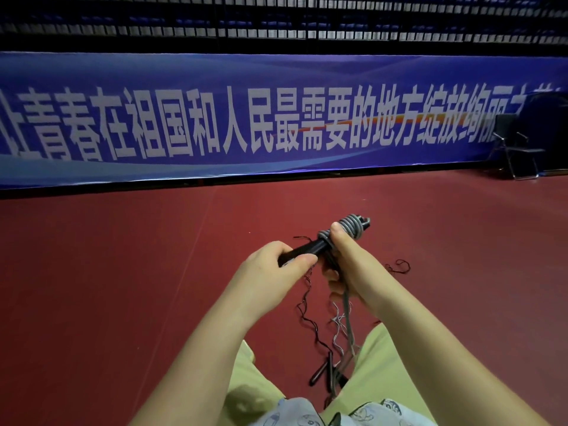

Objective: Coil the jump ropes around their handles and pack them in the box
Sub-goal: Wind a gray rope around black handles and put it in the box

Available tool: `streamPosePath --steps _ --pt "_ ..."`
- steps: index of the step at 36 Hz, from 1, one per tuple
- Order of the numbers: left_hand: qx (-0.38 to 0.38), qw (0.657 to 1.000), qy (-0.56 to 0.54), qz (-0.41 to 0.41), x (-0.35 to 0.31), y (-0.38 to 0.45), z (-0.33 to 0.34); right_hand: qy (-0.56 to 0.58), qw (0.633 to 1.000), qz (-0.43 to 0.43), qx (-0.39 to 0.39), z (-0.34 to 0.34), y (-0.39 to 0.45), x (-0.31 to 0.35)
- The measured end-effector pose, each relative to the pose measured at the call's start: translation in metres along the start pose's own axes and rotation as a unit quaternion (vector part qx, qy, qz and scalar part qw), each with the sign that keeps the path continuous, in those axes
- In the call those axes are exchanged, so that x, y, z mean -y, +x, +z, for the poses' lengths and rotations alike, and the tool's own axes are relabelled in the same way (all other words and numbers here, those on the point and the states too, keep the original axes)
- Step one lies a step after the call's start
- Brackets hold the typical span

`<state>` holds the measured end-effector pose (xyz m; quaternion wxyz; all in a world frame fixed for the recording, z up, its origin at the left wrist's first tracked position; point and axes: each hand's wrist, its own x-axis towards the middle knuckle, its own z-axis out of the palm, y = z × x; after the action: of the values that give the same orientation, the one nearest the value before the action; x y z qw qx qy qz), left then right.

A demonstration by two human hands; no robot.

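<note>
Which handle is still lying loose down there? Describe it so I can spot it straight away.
Start at the dark red floor and look between the person's knees in pale yellow-green trousers. There lies a slim black jump-rope handle, tilted, among loose grey and black cords. Unlike the black handle wrapped in grey rope in the hands, it is bare and unheld.

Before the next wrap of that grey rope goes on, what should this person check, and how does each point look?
1. Left hand grips the black handle: ok.
2. Right hand holds the rope near the coil: ok.
3. Coil sits tight: ok.
4. Loose rope hangs untangled: not ok, thin threads mingle with it.
5. Spare handles on the floor clear of it: cannot tell.
6. Box within reach: cannot tell, none in view.
</note>
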<state>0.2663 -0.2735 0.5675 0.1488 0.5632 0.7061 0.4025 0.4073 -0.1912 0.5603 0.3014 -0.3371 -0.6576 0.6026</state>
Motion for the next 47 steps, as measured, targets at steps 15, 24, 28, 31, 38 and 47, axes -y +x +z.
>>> streamPosePath --steps 15,24,28,31,38,47 --pt "0.292 0.917 -0.271 0.004 -0.003 -0.009 -0.013 0.089 0.989 -0.11 -0.03 -0.003 -0.01 0.001" --pt "0.524 0.663 -0.535 -0.024 -0.004 -0.017 0.001 0.106 0.985 -0.13 0.034 0.005 -0.017 0.012" --pt "0.374 0.777 -0.501 -0.07 -0.014 -0.017 -0.005 0.093 0.988 -0.12 0.005 0.003 -0.01 0.015" --pt "0.297 0.844 -0.443 -0.052 -0.02 -0.019 -0.005 0.095 0.987 -0.131 -0.007 0.007 -0.009 0.011" --pt "0.167 0.964 -0.205 -0.018 -0.017 -0.017 -0.005 -0.068 0.985 -0.153 -0.052 0.009 -0.002 0.007" --pt "0.027 0.989 0.144 0.024 -0.014 -0.012 -0.009 -0.171 0.979 -0.105 -0.027 0.009 -0.01 0.009"
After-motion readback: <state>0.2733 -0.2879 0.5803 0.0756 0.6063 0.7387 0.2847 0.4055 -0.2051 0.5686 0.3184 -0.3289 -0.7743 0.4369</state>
